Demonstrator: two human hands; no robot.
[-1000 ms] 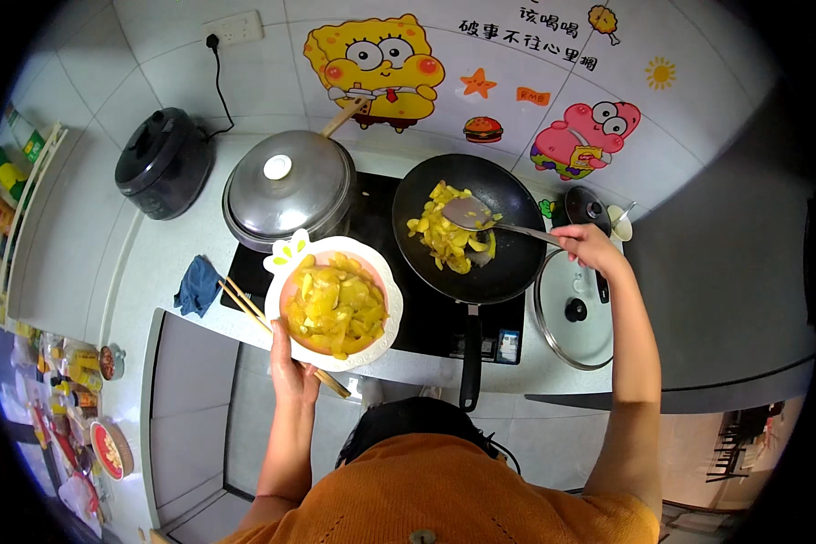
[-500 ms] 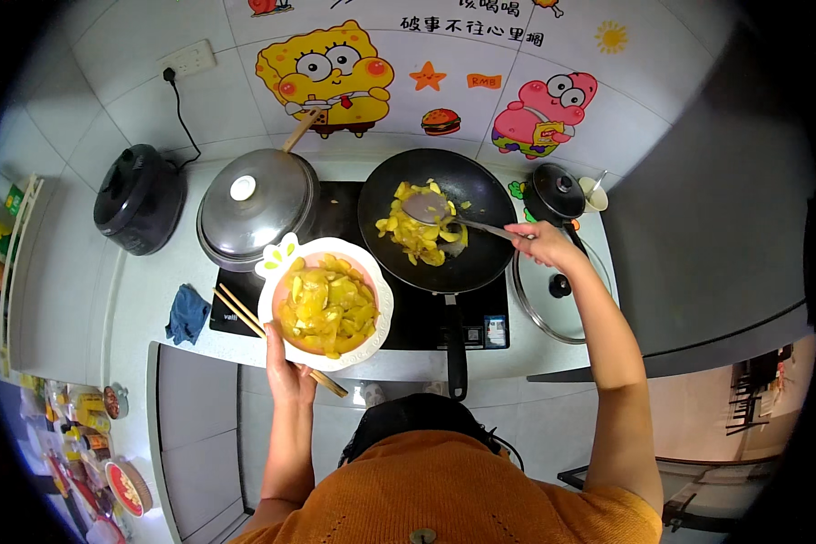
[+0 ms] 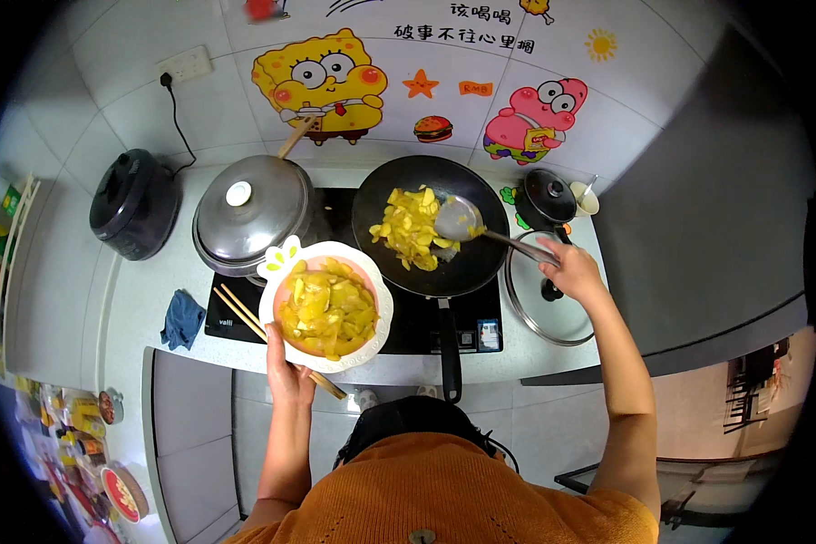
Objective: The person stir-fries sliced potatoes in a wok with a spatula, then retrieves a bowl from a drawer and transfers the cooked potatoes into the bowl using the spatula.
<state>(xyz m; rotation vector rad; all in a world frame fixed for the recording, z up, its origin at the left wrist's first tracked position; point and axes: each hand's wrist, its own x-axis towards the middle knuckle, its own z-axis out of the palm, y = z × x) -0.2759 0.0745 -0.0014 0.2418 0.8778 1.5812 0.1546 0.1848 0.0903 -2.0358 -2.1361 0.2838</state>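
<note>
left hand [image 3: 287, 374] grips rim of white plate [image 3: 372, 337] heaped with yellow slices, beside black wok [image 3: 462, 263]; right hand [image 3: 572, 269] clenched around ladle [image 3: 456, 218] handle, its bowl resting in the wok

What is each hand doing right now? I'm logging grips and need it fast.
Left hand: closed on the rim of the plate of yellow food.
Right hand: closed around the handle of the metal spatula over the black wok.
</note>
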